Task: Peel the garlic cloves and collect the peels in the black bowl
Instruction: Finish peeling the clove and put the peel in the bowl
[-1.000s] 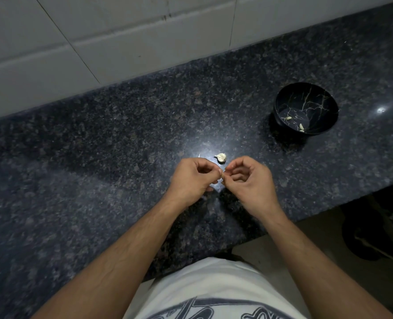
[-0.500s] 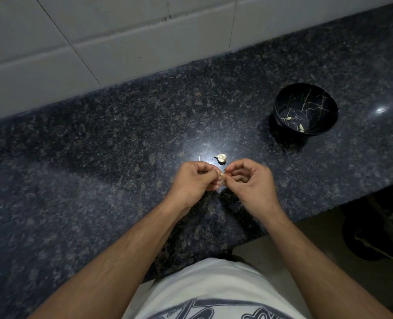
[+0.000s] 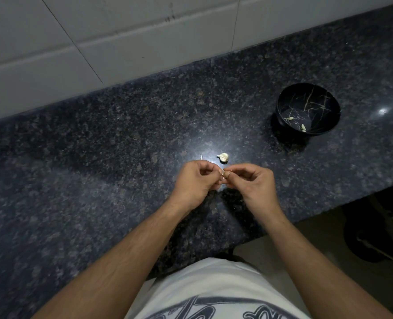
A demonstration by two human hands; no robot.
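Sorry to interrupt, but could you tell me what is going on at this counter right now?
A person is peeling garlic over a dark stone counter. Both the left hand and the right hand pinch one small garlic clove between their fingertips. Another clove lies on the counter just beyond the hands. The black bowl, off to the right, already holds a few pale bits.

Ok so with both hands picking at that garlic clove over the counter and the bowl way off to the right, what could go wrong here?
1. Both hands, left hand and right hand, pinch the small clove well away from the black bowl, so loosened peel would likely drop on the counter.
2. The tiny clove could slip from the fingertips.
3. The loose garlic piece just beyond the hands could get knocked.
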